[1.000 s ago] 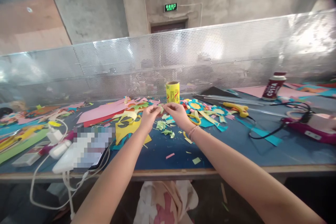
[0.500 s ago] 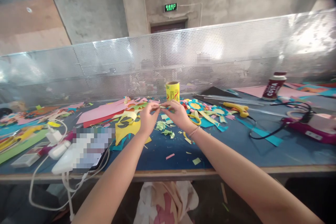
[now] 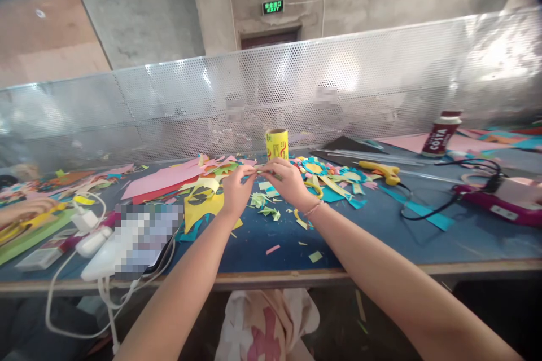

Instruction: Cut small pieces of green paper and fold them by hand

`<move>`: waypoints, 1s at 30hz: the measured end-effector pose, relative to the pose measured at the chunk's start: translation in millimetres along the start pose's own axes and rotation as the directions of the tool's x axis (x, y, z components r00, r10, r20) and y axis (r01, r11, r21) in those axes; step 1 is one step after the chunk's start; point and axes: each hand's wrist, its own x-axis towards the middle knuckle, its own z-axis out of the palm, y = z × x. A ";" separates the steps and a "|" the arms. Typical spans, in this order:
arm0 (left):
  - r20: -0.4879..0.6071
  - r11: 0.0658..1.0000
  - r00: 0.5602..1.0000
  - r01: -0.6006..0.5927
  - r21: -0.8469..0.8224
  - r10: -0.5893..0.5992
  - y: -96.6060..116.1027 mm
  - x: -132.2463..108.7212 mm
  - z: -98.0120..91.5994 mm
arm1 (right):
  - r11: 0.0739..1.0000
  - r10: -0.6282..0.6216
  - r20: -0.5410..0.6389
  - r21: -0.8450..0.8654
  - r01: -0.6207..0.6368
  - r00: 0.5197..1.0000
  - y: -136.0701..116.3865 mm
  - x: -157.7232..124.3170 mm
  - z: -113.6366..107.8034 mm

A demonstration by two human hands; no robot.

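Held thing: a small pale green paper strip (image 3: 262, 170), up off the table (image 3: 381, 225) in the middle of the scene, just in front of the yellow tape roll (image 3: 276, 144).
Long axis: the strip runs left to right, roughly level, bridging the gap between the two sets of fingertips. It is too small to tell whether it is folded or twisted.
Left hand (image 3: 235, 189): thumb and forefinger are pinched onto the left end of the strip, with the other fingers curled in and the palm facing right.
Right hand (image 3: 290, 180): its fingertips are pinched onto the right end, with the knuckles up and a thin bracelet at the wrist.
Which hand is nearer: neither, since each grips one end. The hands are close together but not touching, and only the strip joins them.
Below the hands: loose green scraps (image 3: 265, 203) lie on the table directly beneath, apart from the strip.
Left of the hands: a yellow cut-out sheet (image 3: 207, 203) lies near, with a pink sheet (image 3: 165, 177) farther back.
Right of the hands: yellow-handled scissors (image 3: 314, 187) lie just beside the right wrist. A yellow glue gun (image 3: 381, 170) and a Costa bottle (image 3: 440, 134) stand well apart to the right.
Far side: a perforated metal screen (image 3: 381, 79) runs along the table's far edge.
Far left: another person's hand (image 3: 25, 208) rests on coloured paper, well away from the strip.
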 end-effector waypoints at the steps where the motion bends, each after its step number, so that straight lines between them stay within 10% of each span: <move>1: -0.001 1.000 1.000 0.007 -0.004 -0.007 -0.3 0.2 0.1 | 1.000 0.006 0.011 -0.003 -0.006 1.000 0.1 0.0 -0.4; 13: 0.010 0.983 0.995 0.103 -0.155 -0.102 -1.9 5.8 0.0 | 0.962 0.209 0.048 0.169 -0.214 0.977 -0.4 3.8 -4.2; 24: -0.054 0.985 0.995 0.074 -0.154 -0.083 -4.5 8.6 -1.9 | 0.550 0.510 0.298 0.608 -0.572 0.807 3.5 6.5 -0.4; 28: -0.056 0.988 0.996 0.058 -0.146 -0.066 -7.9 9.3 -2.0 | 0.692 0.546 0.210 0.434 -0.577 0.811 19.0 8.3 -5.4; 30: -0.031 0.989 0.998 0.042 -0.145 -0.047 -9.9 9.7 -1.9 | 0.796 0.588 0.166 0.058 -0.603 0.792 34.6 4.8 -11.5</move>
